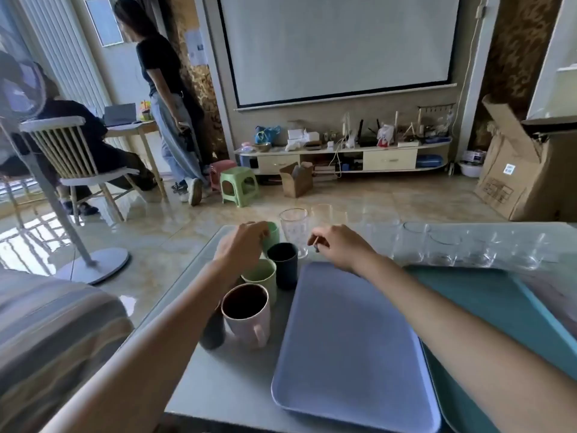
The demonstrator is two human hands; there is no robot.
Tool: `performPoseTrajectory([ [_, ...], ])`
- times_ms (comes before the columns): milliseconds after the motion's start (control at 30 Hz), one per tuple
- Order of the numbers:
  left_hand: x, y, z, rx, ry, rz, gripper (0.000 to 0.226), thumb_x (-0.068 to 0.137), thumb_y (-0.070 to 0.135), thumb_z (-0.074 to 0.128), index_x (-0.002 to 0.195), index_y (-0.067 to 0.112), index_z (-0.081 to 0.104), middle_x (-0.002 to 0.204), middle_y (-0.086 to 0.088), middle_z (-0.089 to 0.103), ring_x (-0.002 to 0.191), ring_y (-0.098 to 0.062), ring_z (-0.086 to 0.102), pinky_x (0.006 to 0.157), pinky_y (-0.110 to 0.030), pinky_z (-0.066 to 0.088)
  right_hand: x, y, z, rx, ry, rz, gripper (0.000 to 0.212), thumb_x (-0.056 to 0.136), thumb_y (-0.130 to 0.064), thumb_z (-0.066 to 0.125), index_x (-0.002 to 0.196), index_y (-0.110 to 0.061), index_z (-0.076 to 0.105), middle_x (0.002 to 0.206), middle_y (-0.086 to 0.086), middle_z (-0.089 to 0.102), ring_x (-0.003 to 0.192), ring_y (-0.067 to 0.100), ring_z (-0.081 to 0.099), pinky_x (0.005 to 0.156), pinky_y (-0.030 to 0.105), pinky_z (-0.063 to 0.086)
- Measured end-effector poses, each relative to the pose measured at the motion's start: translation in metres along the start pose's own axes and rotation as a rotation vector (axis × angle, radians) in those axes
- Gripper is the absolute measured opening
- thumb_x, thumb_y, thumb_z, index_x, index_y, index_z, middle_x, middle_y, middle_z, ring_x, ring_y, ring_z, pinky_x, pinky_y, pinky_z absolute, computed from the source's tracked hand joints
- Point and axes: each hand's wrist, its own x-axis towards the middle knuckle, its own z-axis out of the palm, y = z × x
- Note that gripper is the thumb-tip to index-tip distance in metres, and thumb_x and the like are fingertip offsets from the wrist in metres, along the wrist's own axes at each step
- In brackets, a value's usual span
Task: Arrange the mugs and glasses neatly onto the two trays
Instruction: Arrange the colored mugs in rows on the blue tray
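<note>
Beyond the tabletop (237,379) I see a green stool (239,185), a floor fan (93,264), a projector screen (340,45), cardboard boxes (515,170), one person seated (78,139), another standing (168,98).

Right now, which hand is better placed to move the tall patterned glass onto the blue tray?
Right. The right hand hovers beside the tall glass, directly above the blue tray; the left hand grips the green cup.

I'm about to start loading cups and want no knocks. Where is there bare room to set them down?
The flat periwinkle-blue plastic tray holds nothing, and what shows of the teal plastic tray to its right looks bare too. Crowded: the mug cluster left of the blue tray around the pink ceramic mug, and the row of clear glasses beyond the teal tray.
</note>
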Motion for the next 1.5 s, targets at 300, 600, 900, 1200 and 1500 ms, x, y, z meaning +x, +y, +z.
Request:
performPoseTrajectory([
  [300, -0.083, -0.092, 0.012, -0.024, 0.103, -0.28, 0.021, 0.087, 0.006, 0.044, 0.103, 0.015, 0.056, 0.098, -0.005, 0.059, 0.09, -0.03, 0.059, 0.072, -0.037, 0.048, 0.019, -0.009, 0.072, -0.106, -0.126, 0.035, 0.058, 0.088, 0.005, 0.036, 0.137, -0.026, 0.042, 0.147, 0.002, 0.041, 0.127, 0.026, 0.046, 0.092, 0.033, 0.041],
  [600, -0.081, -0.129, 0.038, -0.142, 0.157, -0.252, 0.013, 0.087, 0.009, 0.051, 0.099, 0.013, 0.05, 0.107, -0.007, 0.06, 0.098, -0.028, 0.053, 0.072, -0.033, 0.041, 0.066, 0.015, 0.113, -0.228, -0.187, 0.143, 0.052, 0.089, -0.001, 0.039, 0.133, -0.028, 0.041, 0.143, 0.0, 0.04, 0.116, 0.03, 0.052, 0.09, 0.037, 0.046],
  [900, -0.066, -0.155, 0.047, -0.116, -0.103, -0.395, 0.039, 0.079, 0.007, 0.049, 0.115, 0.024, 0.05, 0.11, -0.007, 0.06, 0.094, -0.027, 0.058, 0.07, -0.039, 0.054, 0.084, 0.012, 0.125, -0.291, -0.035, 0.07, 0.018, 0.09, -0.005, 0.041, 0.102, -0.007, 0.055, 0.104, 0.014, 0.063, 0.089, 0.032, 0.059, 0.068, 0.037, 0.044],
  [1200, -0.06, -0.154, 0.042, -0.126, -0.123, -0.504, 0.041, 0.077, -0.003, 0.037, 0.103, 0.017, 0.062, 0.084, -0.012, 0.061, 0.068, -0.034, 0.064, 0.061, -0.041, 0.058, 0.065, 0.049, 0.085, -0.286, 0.125, 0.08, 0.015, 0.094, -0.01, 0.048, 0.103, -0.006, 0.059, 0.103, 0.013, 0.063, 0.094, 0.032, 0.059, 0.068, 0.036, 0.044],
  [1500, -0.06, -0.146, 0.034, -0.231, -0.142, -0.572, 0.039, 0.082, -0.005, 0.033, 0.107, 0.009, 0.06, 0.089, -0.018, 0.059, 0.055, -0.032, 0.063, 0.055, -0.045, 0.06, 0.053, 0.068, 0.102, -0.288, 0.052, 0.188, 0.017, 0.094, -0.011, 0.049, 0.107, -0.003, 0.056, 0.107, 0.02, 0.06, 0.097, 0.037, 0.058, 0.074, 0.037, 0.043],
])
